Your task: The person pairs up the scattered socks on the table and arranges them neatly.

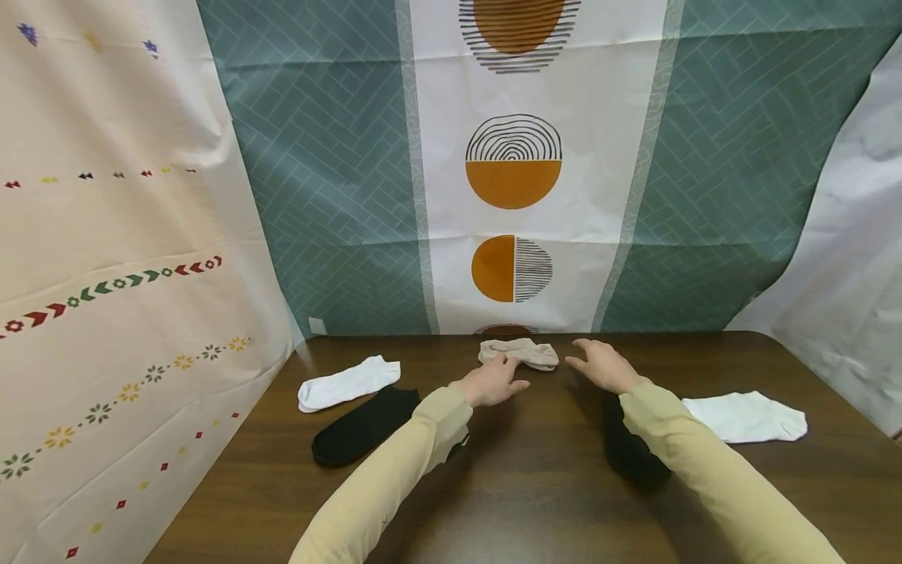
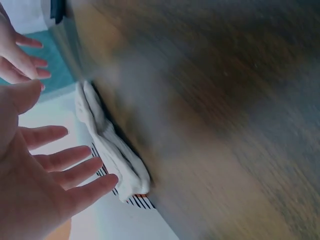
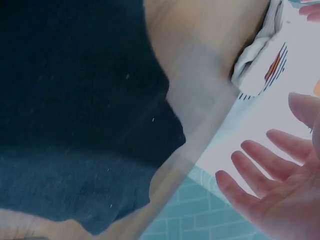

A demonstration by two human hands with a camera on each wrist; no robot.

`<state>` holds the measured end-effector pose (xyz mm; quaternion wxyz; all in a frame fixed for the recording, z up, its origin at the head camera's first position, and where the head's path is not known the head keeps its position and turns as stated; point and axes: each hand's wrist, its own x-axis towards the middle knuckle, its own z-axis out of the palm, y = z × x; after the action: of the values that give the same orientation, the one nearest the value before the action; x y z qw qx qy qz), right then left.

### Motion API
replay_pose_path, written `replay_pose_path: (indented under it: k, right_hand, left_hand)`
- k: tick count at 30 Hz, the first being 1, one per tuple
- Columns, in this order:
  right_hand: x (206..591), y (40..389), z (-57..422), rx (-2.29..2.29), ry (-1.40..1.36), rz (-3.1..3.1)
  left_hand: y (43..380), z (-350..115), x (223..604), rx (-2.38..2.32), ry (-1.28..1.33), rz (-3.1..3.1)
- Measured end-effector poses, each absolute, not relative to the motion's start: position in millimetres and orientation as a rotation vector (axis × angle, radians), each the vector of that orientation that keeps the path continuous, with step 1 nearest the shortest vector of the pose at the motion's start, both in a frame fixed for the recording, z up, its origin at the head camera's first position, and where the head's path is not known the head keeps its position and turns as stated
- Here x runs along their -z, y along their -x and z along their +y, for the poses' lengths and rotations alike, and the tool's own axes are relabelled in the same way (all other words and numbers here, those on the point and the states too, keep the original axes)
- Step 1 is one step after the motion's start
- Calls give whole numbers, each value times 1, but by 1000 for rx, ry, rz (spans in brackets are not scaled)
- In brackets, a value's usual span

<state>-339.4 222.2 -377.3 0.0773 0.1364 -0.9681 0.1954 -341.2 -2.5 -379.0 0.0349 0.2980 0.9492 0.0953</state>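
Note:
A crumpled beige sock bundle (image 1: pixel 521 352) lies at the back middle of the table, also seen in both wrist views. My left hand (image 1: pixel 491 381) hovers just in front of it with spread fingers; in the left wrist view its fingers (image 2: pixel 75 160) overlap the sock, and I cannot tell whether they touch. To the right of the bundle my right hand (image 1: pixel 602 366) is raised, fingers apart and holding nothing. Beneath the right forearm lies a black sock (image 1: pixel 630 450), partly hidden by the sleeve; the right wrist view shows it as a large dark cloth (image 3: pixel 85 110).
On the left of the wooden table (image 1: pixel 521 501) lie a white sock (image 1: pixel 348 384) and a black sock (image 1: pixel 365 427). Another white sock (image 1: pixel 748 417) is at the right. A patterned curtain (image 1: pixel 331 196) hangs behind the table's back edge.

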Motion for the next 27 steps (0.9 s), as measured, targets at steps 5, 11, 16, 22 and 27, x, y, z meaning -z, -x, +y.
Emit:
replay_pose_path:
  k: [5,11,16,22,27]
  right_hand:
    - [375,337,228,-583,-441,-2915]
    - [376,335,238,-551,-459,-2928]
    - [376,331,246,-537,-463,-2920]
    - [380,328,256,-543,-482,-2942]
    - [380,325,265,-536,-485,-2950]
  left_hand:
    - [334,4,376,-260,-993,2902]
    - [323,13,376,-162,-1096,2894]
    - [316,21,378,-92,-1230,2875]
    - [306,29,380,-42,-1342,2850]
    - [297,37,383,57,-1603,2843]
